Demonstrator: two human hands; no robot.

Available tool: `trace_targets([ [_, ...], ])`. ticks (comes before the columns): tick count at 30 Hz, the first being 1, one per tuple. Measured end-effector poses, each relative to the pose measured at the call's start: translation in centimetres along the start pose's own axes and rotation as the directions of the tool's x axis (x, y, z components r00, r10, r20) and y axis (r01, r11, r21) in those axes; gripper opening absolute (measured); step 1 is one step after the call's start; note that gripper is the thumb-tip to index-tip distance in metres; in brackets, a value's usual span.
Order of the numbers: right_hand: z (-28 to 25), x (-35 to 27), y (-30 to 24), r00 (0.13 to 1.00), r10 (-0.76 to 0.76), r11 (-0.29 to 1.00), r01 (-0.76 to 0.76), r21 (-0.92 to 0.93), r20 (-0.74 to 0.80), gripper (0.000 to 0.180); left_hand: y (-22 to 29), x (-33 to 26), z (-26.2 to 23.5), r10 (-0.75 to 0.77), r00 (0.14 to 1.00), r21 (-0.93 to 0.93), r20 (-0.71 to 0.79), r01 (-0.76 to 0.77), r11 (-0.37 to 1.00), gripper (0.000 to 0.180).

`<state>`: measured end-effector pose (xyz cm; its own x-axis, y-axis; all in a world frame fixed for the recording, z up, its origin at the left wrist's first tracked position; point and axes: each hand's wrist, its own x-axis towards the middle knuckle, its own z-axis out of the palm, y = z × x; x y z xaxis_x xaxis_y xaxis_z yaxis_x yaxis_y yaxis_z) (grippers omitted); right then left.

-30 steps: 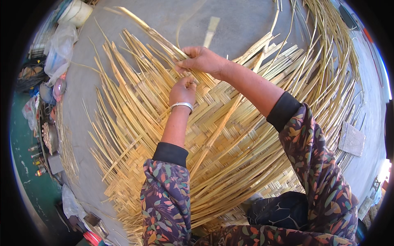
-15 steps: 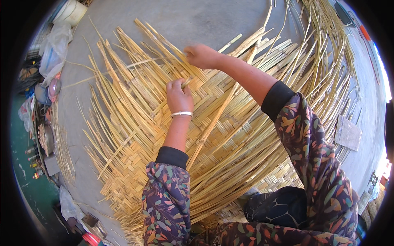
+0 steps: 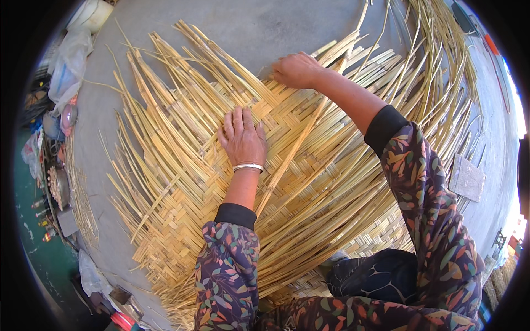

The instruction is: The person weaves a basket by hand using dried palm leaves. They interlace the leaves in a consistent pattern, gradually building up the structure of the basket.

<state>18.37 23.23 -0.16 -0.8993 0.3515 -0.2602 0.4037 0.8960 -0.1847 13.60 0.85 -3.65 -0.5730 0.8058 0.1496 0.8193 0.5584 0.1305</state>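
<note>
A partly woven mat (image 3: 287, 118) of split yellow reed strips spreads over the floor under my arms. My left hand (image 3: 243, 140) lies flat on its weave, fingers a little apart, holding nothing. Farther off and to the right, my right hand (image 3: 298, 70) is curled closed at the mat's far edge; its fingertips are blurred, and whatever they hold is hidden. Loose strip ends (image 3: 221, 58) fan out beyond the left hand. One longer strip (image 3: 295, 151) crosses the weave diagonally between my arms.
More long reeds (image 3: 441, 60) lie in a bundle at the far right. A flat grey slab (image 3: 467, 177) rests on the right-hand floor. Plastic bags (image 3: 69, 74), a white bucket (image 3: 91, 16) and small items line the left side. My dark-clad knee (image 3: 375, 278) is at the mat's near edge.
My left hand has opened from a pinch on a strip and now lies flat on the weave. The right hand has moved to the right along the far edge.
</note>
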Motion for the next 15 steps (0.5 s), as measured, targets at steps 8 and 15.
trace_targets([
  [8, -0.7, 0.4, -0.2, 0.999, 0.025, 0.998, -0.027, 0.065, 0.026, 0.033, -0.8, -0.5, 1.1, -0.072, 0.981, -0.075, -0.179, 0.060, 0.995, 0.070],
  [15, -1.4, 0.6, 0.6, 0.998, 0.040, 0.998, -0.042, 0.040, 0.050, 0.032, -0.4, -0.1, 0.7, -0.133, 0.985, 0.024, -0.115, 0.136, 0.990, 0.062],
])
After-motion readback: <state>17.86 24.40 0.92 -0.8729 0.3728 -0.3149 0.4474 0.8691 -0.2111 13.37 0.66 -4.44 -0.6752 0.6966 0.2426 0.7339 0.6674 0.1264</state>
